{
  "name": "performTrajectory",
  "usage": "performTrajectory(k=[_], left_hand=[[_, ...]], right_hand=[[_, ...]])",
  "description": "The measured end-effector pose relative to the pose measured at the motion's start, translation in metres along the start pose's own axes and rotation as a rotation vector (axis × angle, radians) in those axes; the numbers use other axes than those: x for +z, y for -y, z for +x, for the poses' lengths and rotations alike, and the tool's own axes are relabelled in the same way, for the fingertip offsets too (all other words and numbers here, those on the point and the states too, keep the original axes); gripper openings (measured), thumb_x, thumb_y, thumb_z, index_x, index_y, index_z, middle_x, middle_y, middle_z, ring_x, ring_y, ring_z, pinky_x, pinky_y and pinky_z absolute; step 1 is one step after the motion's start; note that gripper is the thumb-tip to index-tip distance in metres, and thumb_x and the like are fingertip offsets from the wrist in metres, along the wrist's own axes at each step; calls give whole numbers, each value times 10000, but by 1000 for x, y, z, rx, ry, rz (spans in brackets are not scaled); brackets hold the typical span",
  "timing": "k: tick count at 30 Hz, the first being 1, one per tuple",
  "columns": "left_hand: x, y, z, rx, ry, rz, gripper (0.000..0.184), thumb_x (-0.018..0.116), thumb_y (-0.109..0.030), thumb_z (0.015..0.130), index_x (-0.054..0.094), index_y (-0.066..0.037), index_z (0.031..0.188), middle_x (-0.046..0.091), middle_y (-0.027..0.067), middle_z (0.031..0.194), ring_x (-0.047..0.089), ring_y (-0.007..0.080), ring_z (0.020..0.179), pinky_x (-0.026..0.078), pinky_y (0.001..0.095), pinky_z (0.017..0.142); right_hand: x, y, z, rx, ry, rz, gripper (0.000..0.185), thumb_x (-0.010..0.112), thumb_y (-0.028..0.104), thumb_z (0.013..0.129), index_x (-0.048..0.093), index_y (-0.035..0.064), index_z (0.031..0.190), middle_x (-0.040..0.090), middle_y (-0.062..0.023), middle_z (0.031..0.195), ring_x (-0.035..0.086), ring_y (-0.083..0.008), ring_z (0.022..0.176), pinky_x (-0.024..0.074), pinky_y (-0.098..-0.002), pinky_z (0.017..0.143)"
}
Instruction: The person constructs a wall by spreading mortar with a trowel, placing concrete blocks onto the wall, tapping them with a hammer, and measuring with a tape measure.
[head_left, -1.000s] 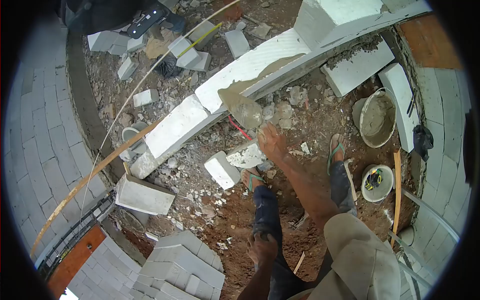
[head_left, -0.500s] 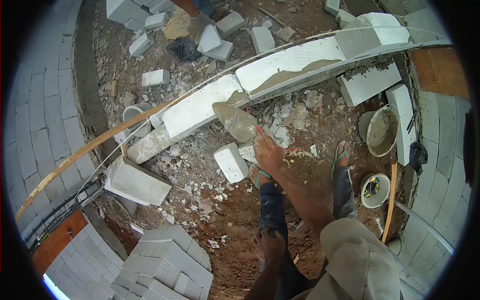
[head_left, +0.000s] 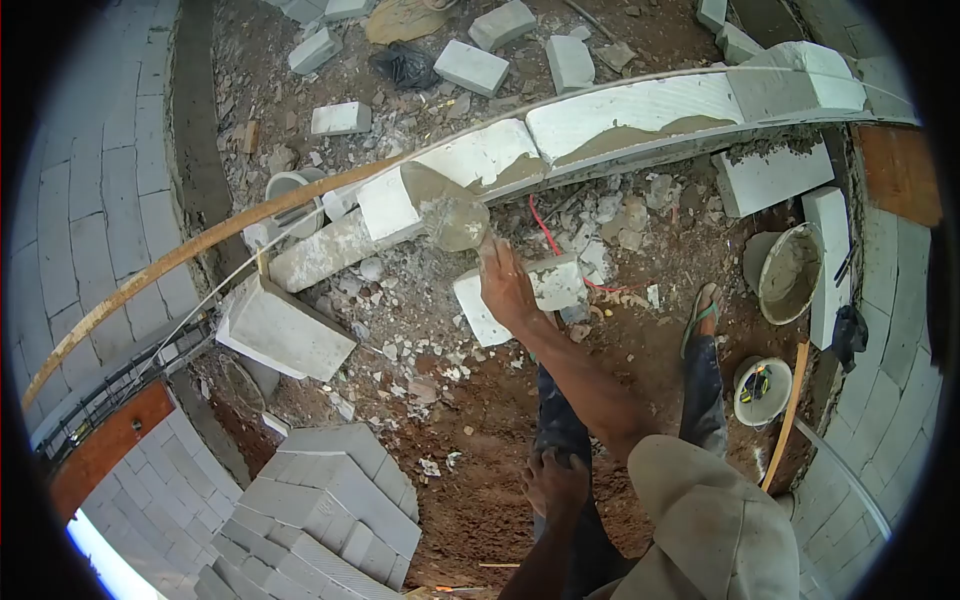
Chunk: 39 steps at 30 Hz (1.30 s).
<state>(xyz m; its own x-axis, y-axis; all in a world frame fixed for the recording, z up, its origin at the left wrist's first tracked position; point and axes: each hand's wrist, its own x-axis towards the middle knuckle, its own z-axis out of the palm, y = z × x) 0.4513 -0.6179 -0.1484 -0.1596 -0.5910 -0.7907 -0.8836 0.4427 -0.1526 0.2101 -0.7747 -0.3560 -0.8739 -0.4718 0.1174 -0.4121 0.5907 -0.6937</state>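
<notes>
Right hand (head_left: 508, 288): near mid-view, fingers clamped round the handle of a trowel (head_left: 455, 215).
Trowel blade: towards 11 o'clock from that hand, overlapping the block row (head_left: 632, 108); whether it touches, I cannot tell.
Block row: runs from about 10 o'clock to 2 o'clock, with grey mortar (head_left: 650, 136) smeared along its near edge.
Left hand (head_left: 553, 485): at 5 o'clock, resting on the left trouser leg, fingers bent; whether they grip anything, I cannot tell.
Loose white block (head_left: 480, 315): just off the right hand's 7 o'clock side.
Mortar bucket (head_left: 762, 262): at 3 o'clock, tilted.
Block stack (head_left: 345, 490): at 7 o'clock.
</notes>
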Motion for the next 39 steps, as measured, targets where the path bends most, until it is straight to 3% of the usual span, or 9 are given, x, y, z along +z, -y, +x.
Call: performTrajectory(k=[10,12,15,25,28,32,34,37,39], left_hand=[[14,-21,-9,-41,65,29,607,664,-428,946,633,-94,1452,527,183,1561,518,396,1420,423,538,1173],[18,-29,-13,-20,63,71,607,668,-424,944,632,-89,1448,525,185,1558,516,398,1422,420,539,1174],[21,-49,-20,-6,72,114,605,671,-422,943,631,-83,1442,517,183,1558,514,406,1418,407,541,1176],[42,-104,-42,11,-29,298,605,697,-369,895,645,-80,1424,604,191,1435,602,428,1289,489,556,1061],[51,-111,-45,51,-80,340,569,700,-353,874,684,-83,1374,620,202,1398,617,428,1257,494,565,1044],[62,-118,-47,82,-120,392,513,711,-332,863,719,-81,1310,635,173,1381,615,412,1257,494,544,1049],[67,-122,-48,75,-132,409,509,717,-328,861,718,-80,1306,637,167,1381,614,410,1257,494,540,1051],[69,-123,-49,67,-139,442,508,725,-332,869,715,-77,1308,636,165,1386,616,411,1256,492,537,1056],[71,-122,-49,93,-144,439,498,719,-341,889,711,-73,1309,631,168,1395,616,411,1256,492,540,1053]], right_hand=[[-18,7,-113,-140,585,72,566,613,68,953,475,-67,1486,636,-208,1153,657,-382,1112,588,-483,856],[-50,-27,-170,38,670,186,445,639,136,995,555,-54,1388,659,-184,1042,687,-341,1004,597,-467,821],[-197,-74,-163,829,946,717,430,694,331,1034,643,-10,1292,712,-187,1095,729,-328,979,592,-472,871],[-433,-434,-319,1126,-329,80,317,701,243,961,674,-24,1129,749,-248,954,740,-418,909,547,-529,778],[-462,-552,-342,550,329,-884,197,674,204,945,712,56,1069,738,-175,880,709,-380,733,531,-481,642],[-463,-647,-298,832,355,-703,207,629,174,969,735,59,1106,765,-188,935,757,-401,807,597,-495,691],[-466,-628,-232,1393,-15,-483,194,604,165,1000,748,62,1079,790,-208,1027,787,-404,984,638,-491,819],[-438,-630,-231,1123,387,-587,219,572,181,1036,764,80,1068,798,-193,1117,772,-353,1130,633,-457,944],[-443,-638,-277,840,455,-743,220,575,188,1037,777,105,1059,810,-135,1016,797,-300,1018,645,-426,835]])
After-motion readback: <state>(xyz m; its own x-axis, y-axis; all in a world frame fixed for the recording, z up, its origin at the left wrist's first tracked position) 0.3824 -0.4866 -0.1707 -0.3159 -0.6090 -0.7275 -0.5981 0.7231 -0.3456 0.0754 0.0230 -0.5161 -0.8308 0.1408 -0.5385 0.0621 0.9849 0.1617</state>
